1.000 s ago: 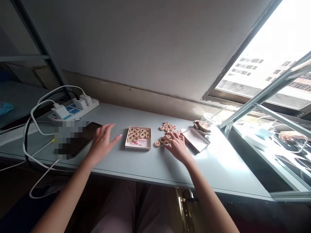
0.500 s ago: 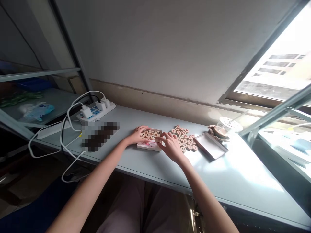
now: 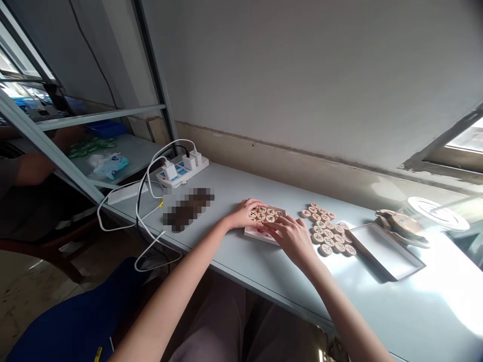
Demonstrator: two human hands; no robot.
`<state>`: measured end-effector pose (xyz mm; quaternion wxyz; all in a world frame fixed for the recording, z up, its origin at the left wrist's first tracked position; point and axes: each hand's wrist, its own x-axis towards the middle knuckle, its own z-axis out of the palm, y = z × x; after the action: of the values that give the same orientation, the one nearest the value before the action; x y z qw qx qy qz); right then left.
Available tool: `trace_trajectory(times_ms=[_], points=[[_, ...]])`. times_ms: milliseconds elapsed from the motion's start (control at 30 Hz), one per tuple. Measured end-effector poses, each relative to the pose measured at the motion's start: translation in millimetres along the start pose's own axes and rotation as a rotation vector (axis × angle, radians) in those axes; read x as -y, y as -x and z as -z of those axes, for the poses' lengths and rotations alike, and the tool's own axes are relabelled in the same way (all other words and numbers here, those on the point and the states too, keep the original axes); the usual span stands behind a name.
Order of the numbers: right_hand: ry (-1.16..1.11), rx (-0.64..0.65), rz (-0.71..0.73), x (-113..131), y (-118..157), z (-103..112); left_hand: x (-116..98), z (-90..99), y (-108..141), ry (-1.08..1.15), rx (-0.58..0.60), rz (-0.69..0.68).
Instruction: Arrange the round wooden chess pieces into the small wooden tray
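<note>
A shallow white box (image 3: 263,236) on the grey desk holds rows of round wooden pieces (image 3: 270,218) with dark characters. My left hand (image 3: 243,213) curves round the box's left end, fingers on the pieces there. My right hand (image 3: 294,236) is at the box's right end, its fingertips bent down over the near pieces; whether it pinches one is hidden. Red print shows on the bare front part of the box. Right of my right hand lies a group of loose round pieces (image 3: 328,234) with mostly red characters, and beside them an open box lid (image 3: 388,251).
A power strip (image 3: 183,173) with white plugs and looping cables (image 3: 151,229) is at the left, near a blurred dark item (image 3: 188,208). A clear plastic container (image 3: 433,213) and a brown object (image 3: 402,226) stand at the right. Another person's arm (image 3: 33,168) shows far left.
The view has turned left, so the desk items appear further right. My right hand's fingers have lowered over the right end of the box. My left hand stays at the left end.
</note>
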<state>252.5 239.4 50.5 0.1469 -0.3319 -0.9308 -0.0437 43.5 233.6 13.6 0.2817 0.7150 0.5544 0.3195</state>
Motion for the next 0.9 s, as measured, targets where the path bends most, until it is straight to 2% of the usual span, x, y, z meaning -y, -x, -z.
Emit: trace_trajectory(times_ms=[167, 333, 433, 567, 667, 733, 800, 900], points=[[-0.011, -0.031, -0.025, -3, 2, -6, -9, 3.0, 2, -0.003, 0.03, 0.024], [-0.052, -0.011, -0.042, -6, 2, -8, -14, -2.2, 1, -0.009, -0.026, 0.052], [-0.037, -0.103, -0.053, -13, 8, -1, -13, -6.7, 0, -0.041, -0.028, 0.058], [0.067, -0.229, -0.178, -40, 29, 3, -11, -8.8, -2, -0.068, -0.019, 0.064], [0.105, -0.199, -0.265, -70, 49, -9, -12, -7.5, -4, -0.069, 0.005, 0.074], [0.113, -0.151, -0.273, -85, 60, -20, -13, -6.9, -5, -0.07, 0.014, 0.078], [0.132, -0.106, -0.272, -92, 68, -26, -13, -7.5, -5, -0.075, 0.007, 0.076], [0.137, -0.063, -0.278, -89, 73, -21, -13, -10.4, -5, -0.104, -0.036, 0.064]])
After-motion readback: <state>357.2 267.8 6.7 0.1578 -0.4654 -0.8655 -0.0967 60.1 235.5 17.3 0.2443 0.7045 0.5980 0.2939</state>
